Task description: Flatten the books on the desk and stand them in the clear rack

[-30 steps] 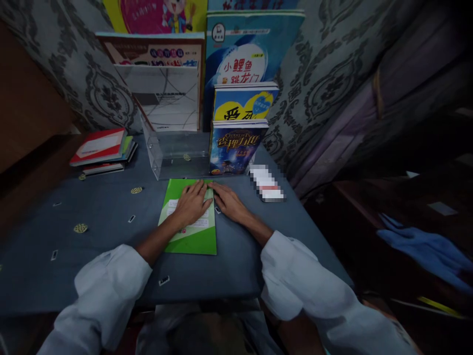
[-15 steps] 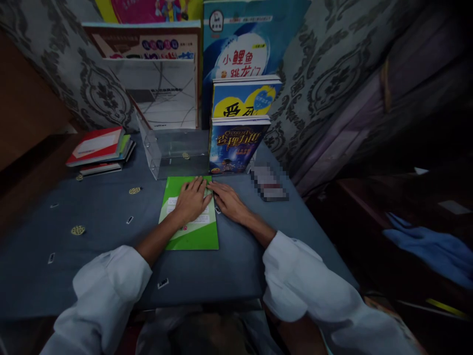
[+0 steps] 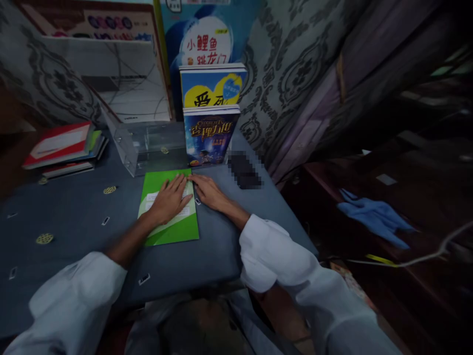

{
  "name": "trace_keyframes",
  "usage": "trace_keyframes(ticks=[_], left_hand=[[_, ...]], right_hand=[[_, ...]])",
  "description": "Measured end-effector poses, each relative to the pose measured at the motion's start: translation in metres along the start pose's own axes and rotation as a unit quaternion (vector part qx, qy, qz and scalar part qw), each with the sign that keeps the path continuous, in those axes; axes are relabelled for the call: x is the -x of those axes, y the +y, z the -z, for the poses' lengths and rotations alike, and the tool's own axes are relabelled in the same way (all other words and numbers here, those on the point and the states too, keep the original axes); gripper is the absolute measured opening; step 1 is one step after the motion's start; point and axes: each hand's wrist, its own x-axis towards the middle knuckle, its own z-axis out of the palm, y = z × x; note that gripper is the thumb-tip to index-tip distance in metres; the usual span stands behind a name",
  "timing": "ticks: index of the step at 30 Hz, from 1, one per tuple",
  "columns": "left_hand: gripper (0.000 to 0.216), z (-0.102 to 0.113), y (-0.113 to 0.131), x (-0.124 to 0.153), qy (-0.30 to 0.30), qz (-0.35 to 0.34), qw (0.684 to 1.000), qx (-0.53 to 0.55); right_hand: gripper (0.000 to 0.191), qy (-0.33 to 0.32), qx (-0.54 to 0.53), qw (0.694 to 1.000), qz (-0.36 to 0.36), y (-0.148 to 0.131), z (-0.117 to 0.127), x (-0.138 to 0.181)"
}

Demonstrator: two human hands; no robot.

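Note:
A bright green book point(image 3: 177, 233) with pale text patches lies flat on the dark cloth-covered table point(image 3: 88, 212). My left hand point(image 3: 170, 198) rests flat on its cover, fingers stretched toward the far edge. At the book's far right corner is my right hand point(image 3: 207, 191), its fingers extended and the fingertips at the edge; the palm is beside the book on the table. Neither hand grips anything that I can see. Just beyond the book stands a clear plastic book rack point(image 3: 148, 148) with several upright books.
A dark blue book point(image 3: 209, 140) stands at the front of the rack's right side. Stacked books with a red one point(image 3: 61, 143) on top lie at the left. A dark, blurred-out object point(image 3: 244, 170) lies to the right. A blue cloth point(image 3: 375, 214) hangs about farther right.
My view has turned right, so the table and books sit farther left and slightly higher. Both hands keep nearly the same place on and beside the green book.

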Motion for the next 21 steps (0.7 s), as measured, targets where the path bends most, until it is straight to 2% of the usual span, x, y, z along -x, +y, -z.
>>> trace_keyframes(ticks=[5,11,13,16,21], left_hand=[[0.070,0.000,0.010,0.034,0.009,-0.086,0.996,0.005],[0.082,0.018,0.034,0.088,-0.002,-0.163,0.986,0.025],[0.078,0.022,0.040,0.098,-0.005,-0.162,0.986,0.035],[0.061,0.022,0.043,0.103,-0.001,-0.134,0.989,0.058],[0.047,0.018,0.042,0.100,0.045,-0.117,0.988,0.095]], right_hand=[[0.050,-0.008,0.013,1.000,0.000,-0.003,0.003,-0.001],[0.046,-0.008,0.004,1.000,0.002,0.004,0.000,-0.002],[0.046,-0.005,-0.001,1.000,0.006,0.005,-0.001,-0.002],[0.047,-0.005,-0.014,1.000,0.007,0.006,-0.001,-0.003],[0.045,-0.004,-0.052,0.998,-0.017,-0.002,0.003,0.009]])
